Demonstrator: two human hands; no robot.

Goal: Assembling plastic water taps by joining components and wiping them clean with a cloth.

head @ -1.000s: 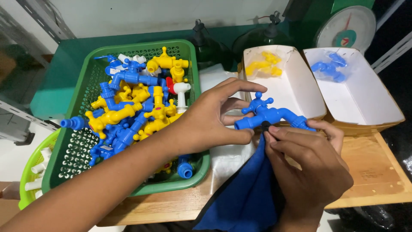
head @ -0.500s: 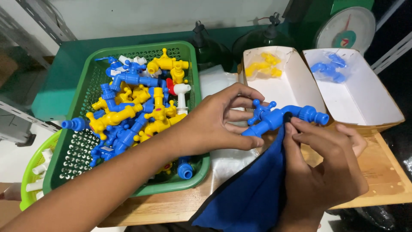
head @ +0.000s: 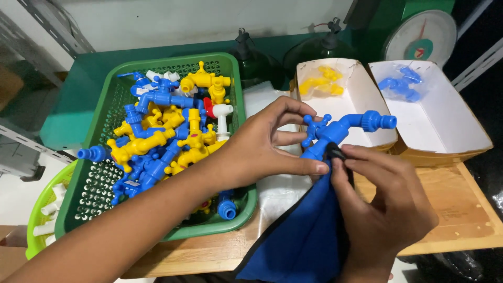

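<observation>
My left hand (head: 267, 147) grips a blue plastic tap (head: 340, 128) by its lower body, spout pointing right and up. My right hand (head: 387, 209) pinches a blue cloth (head: 301, 241) with a dark edge against the tap's base. The cloth hangs down from my fingers toward the table's front edge. Both hands meet over the wooden table (head: 461, 209), just right of a green basket (head: 84, 178) heaped with blue, yellow and white plastic taps (head: 167, 136).
Two white paper trays stand at the back right: one (head: 361, 99) holds bagged yellow taps, the other (head: 450, 120) bagged blue taps. A dial scale (head: 419, 36) sits behind them. A light green basket (head: 39, 215) with white parts is at the far left.
The tap has tilted so its spout now points up and to the right. My right hand has slid with the cloth up to the tap's base. The left hand has kept its hold.
</observation>
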